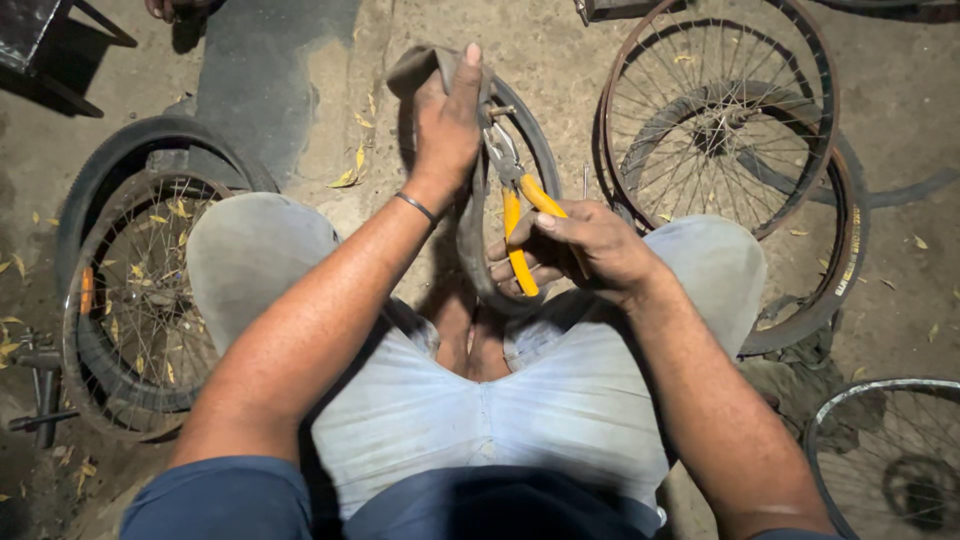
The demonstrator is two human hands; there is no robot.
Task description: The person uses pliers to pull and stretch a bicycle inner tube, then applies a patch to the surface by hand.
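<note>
Right hand (585,245): closed around the yellow-handled pliers (515,215), jaws set at the valve stem (500,111).
Left hand (447,120): clamped on the inner tube (470,235), held upright between the knees.
Risk: rubber could be torn if the jaws slip.
Beyond: rusted wheel rim (720,115) on the dirt floor (300,70).

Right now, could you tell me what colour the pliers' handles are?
Yellow-orange; the pliers in the right hand show best in the head view.
</note>
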